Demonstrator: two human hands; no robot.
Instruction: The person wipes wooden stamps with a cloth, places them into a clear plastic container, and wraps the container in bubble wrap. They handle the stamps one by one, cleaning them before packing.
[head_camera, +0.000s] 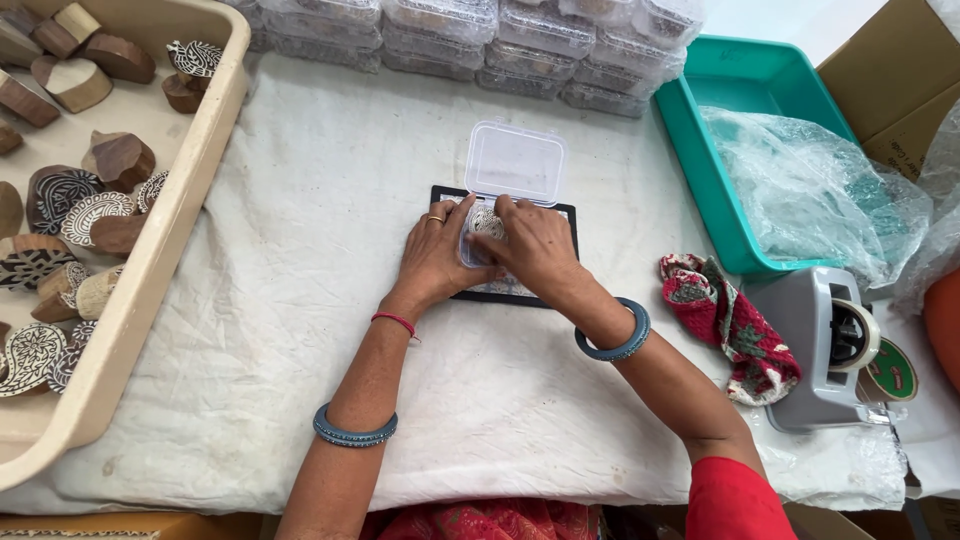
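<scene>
A small clear plastic box (514, 163) lies open on a dark rectangular pad (570, 215) in the middle of the white cloth, its lid tipped back. My left hand (435, 255) rests against the box's left side, fingers on its base. My right hand (535, 245) reaches over from the right and presses a carved wooden stamp (486, 222) down into the box. Only the stamp's patterned face shows between my fingers.
A beige tray (150, 280) of several carved wooden stamps stands at the left. Stacked clear boxes (470, 35) line the far edge. At the right are a teal tray (740, 75) with crumpled plastic, a red patterned cloth (725, 320) and a grey tape dispenser (825, 345).
</scene>
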